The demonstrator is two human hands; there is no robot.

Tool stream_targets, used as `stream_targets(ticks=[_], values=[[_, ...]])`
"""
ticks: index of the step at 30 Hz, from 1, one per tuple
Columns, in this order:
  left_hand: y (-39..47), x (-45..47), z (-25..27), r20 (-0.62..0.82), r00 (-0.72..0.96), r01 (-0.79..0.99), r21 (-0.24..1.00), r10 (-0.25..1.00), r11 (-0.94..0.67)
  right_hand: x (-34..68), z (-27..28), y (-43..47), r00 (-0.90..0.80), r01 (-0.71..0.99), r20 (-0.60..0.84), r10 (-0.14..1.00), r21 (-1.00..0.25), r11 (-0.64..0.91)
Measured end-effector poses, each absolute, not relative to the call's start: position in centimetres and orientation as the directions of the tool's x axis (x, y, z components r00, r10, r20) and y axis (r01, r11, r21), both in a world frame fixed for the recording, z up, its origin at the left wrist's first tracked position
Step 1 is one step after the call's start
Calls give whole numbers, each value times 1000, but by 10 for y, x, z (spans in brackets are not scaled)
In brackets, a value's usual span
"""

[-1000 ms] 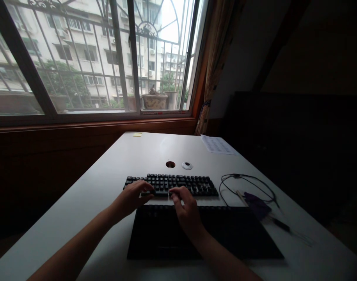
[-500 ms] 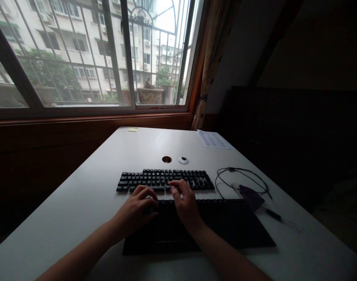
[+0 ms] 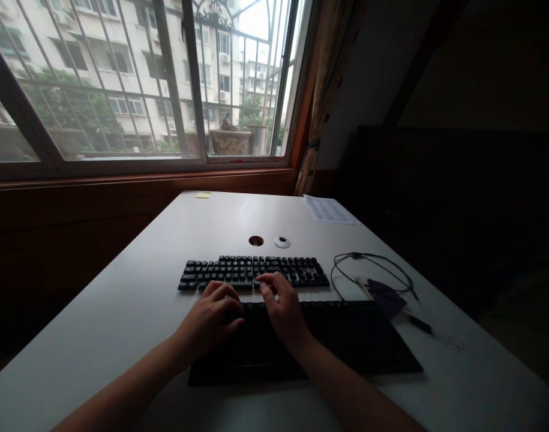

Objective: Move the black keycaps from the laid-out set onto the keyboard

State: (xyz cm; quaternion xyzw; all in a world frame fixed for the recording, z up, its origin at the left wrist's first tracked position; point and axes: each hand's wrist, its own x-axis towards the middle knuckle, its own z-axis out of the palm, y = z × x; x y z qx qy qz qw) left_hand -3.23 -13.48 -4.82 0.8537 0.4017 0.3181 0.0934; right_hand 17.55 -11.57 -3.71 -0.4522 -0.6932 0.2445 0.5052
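Observation:
Black keycaps (image 3: 211, 276) lie in keyboard-shaped rows on the white desk. Closer to me is a black keyboard (image 3: 346, 336) with a broad dark front; its far row of keys shows past my hands. My left hand (image 3: 215, 315) is curled over the keyboard's far left part, thumb and fingers drawn together around something dark that I cannot make out. Reaching past the keyboard, my right hand (image 3: 283, 306) has its index finger and thumb close together at a keycap in the nearest row. The palm side of both hands is hidden.
Right of the keycaps lie a looped black cable (image 3: 377, 258), a purple cloth (image 3: 386, 298) and a dark-handled wire tool (image 3: 420, 324). Beyond them are a round cable hole (image 3: 256, 240), its white cover (image 3: 282, 242), printed paper (image 3: 329, 210) and a yellow note (image 3: 203, 195).
The view has tipped slightly, so everything sits a little higher. My left fingers have curled further inward. My right hand has stayed at the nearest keycap row with its fingertips shifting slightly.

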Motion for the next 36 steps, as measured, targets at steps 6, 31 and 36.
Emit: stream_targets(ticks=[6,31,36], values=[[-133,-34,-50,462,478,625,419,747,-659,176,-37,-115,-103,377,466,879,-799,468],[-133,-39,-52,510,577,612,248,638,-751,176,-42,-113,-211,453,421,882,-757,470],[-134,-39,-55,501,573,603,278,649,-747,176,-42,-117,-356,586,404,842,-606,538]])
